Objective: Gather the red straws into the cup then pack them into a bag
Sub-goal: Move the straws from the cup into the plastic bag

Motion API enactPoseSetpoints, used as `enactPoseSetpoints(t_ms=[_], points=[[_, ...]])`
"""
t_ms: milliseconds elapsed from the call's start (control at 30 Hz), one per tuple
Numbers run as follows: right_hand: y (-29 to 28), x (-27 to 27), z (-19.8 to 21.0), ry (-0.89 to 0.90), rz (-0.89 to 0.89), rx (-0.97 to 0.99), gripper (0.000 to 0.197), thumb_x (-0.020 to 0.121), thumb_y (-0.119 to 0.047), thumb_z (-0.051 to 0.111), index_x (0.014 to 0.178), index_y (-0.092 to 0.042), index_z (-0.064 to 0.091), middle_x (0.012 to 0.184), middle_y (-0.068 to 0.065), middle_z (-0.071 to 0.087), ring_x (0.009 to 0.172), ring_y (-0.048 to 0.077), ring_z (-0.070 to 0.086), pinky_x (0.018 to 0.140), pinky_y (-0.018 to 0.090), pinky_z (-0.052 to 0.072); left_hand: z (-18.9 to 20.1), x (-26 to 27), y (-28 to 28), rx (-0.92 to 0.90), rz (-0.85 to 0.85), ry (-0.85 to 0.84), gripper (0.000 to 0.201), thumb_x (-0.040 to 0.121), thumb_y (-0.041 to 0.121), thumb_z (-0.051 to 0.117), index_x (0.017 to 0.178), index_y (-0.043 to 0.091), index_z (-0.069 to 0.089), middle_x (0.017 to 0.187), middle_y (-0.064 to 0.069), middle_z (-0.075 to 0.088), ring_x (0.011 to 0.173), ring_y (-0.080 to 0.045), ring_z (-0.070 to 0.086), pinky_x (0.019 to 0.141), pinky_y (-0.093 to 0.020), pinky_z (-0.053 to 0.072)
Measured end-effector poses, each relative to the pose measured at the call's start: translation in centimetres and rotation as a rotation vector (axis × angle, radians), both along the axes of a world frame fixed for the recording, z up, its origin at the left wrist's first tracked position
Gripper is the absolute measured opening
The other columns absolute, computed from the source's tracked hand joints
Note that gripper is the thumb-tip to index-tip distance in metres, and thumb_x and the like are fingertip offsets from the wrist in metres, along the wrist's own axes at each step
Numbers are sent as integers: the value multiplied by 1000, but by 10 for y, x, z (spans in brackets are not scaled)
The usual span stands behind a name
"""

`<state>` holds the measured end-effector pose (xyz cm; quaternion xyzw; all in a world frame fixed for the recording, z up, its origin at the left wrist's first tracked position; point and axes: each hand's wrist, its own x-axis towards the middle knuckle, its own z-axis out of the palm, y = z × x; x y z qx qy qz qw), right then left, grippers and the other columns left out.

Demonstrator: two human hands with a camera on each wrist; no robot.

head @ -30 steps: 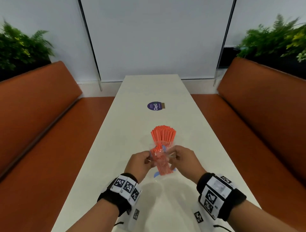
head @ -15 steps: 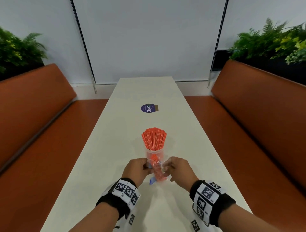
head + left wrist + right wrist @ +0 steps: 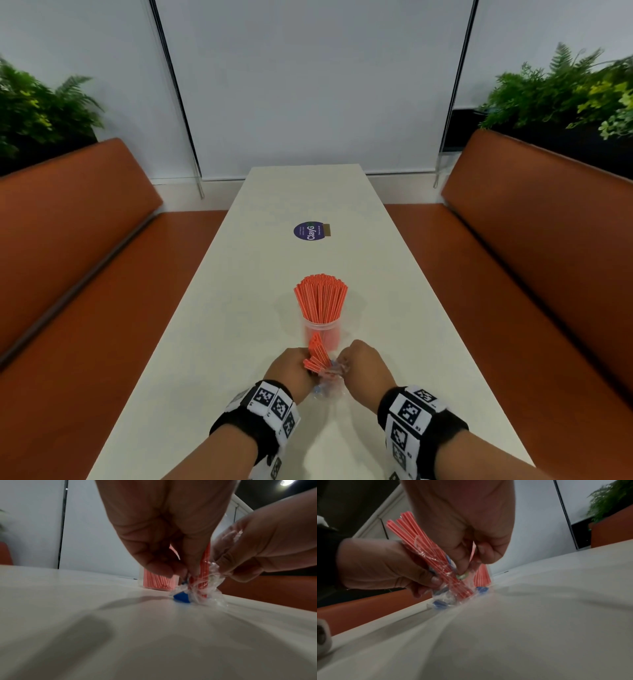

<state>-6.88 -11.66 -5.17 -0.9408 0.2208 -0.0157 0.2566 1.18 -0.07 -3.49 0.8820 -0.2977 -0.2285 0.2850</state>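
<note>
A clear plastic cup (image 3: 322, 334) packed with red straws (image 3: 321, 298) stands upright on the white table (image 3: 239, 308), just beyond my hands. Between my hands is a small clear bag (image 3: 450, 596) with blue print, holding a bundle of red straws (image 3: 426, 550) that sticks up out of it. The bag's bottom rests on the table. My left hand (image 3: 291, 370) grips the bag and bundle from the left. My right hand (image 3: 364, 363) pinches the bag's plastic (image 3: 212, 566) on the right side.
A round purple sticker (image 3: 310, 230) lies farther up the table. Orange benches (image 3: 85, 257) run along both sides, with planters of green ferns (image 3: 565, 92) behind them. The table surface near me is bare.
The bagged bundle has come down and toward me, from in front of the cup's straws to the table just before the cup. Both hands kept hold and moved closer together.
</note>
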Motion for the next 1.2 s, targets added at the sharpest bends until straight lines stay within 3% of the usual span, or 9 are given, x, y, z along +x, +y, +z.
enactPoseSetpoints(t_ms=[133, 233, 400, 533, 633, 733, 900, 1000, 1200], points=[[9, 1, 19, -95, 84, 214, 38, 81, -4, 54, 117, -15, 52, 98, 0, 56, 90, 17, 55, 68, 14, 40, 6, 0, -3, 92, -112, -89, 22, 91, 16, 51, 98, 4, 68, 103, -16, 71, 94, -30, 66, 72, -24, 43], [9, 5, 30, -29, 204, 148, 46, 72, -21, 65, 114, -19, 48, 105, 4, 60, 94, 21, 58, 77, 31, 52, 12, 0, -7, 176, -177, -155, 25, 93, 15, 47, 107, 4, 65, 114, -16, 67, 105, -29, 62, 81, -27, 44], [-3, 7, 32, -44, 288, -109, 66, 64, -44, 76, 123, -26, 51, 116, -1, 49, 105, 17, 42, 89, 31, 43, 16, 5, -10, 142, -157, -108, 26, 89, 16, 51, 110, 6, 63, 112, -14, 68, 103, -27, 64, 85, -30, 48], [-10, 12, 30, -125, 285, 9, 41, 78, -42, 68, 112, -20, 61, 108, -3, 52, 100, 13, 43, 86, 27, 38, 13, 11, -10, 147, -176, -59, 22, 88, 12, 51, 103, 3, 65, 107, -17, 69, 100, -31, 64, 78, -29, 46], [-7, 13, 30, -125, 252, 27, 30, 85, -39, 61, 105, -17, 62, 104, -3, 58, 102, 16, 48, 92, 32, 39, 7, 15, -10, 85, -171, 30, 10, 84, 7, 58, 79, 8, 66, 82, -12, 69, 82, -28, 64, 64, -19, 41], [1, 14, 31, -118, 222, 48, 13, 85, -33, 60, 90, -21, 58, 90, -8, 50, 95, 17, 52, 91, 33, 40, 0, 17, -13, 12, -160, 116, 37, 80, 2, 63, 54, 25, 48, 58, 8, 51, 56, -3, 48, 53, -9, 35], [-1, 16, 30, -179, 51, 281, 24, 92, -28, 50, 80, -9, 58, 83, 8, 67, 84, 27, 65, 88, 39, 51, -2, 19, -13, 1, -184, 130, 16, 79, 2, 67, 65, 5, 63, 62, -1, 59, 52, 2, 43, 50, -4, 34], [-5, 16, 38, -311, -39, 479, 22, 96, -21, 47, 86, -9, 62, 84, 3, 69, 83, 18, 65, 88, 36, 51, -7, 24, -12, 15, -180, 158, 43, 78, 0, 66, 48, 20, 43, 52, 6, 44, 49, -2, 38, 44, -4, 31], [-18, 18, 71, -576, -159, 640, 38, 99, -25, 41, 83, 2, 64, 78, 3, 68, 74, 13, 64, 78, 28, 49, -8, 38, -10, 124, -117, 427, 22, 79, 8, 68, 60, 10, 59, 48, 1, 49, 35, -7, 36, 42, -17, 31]])
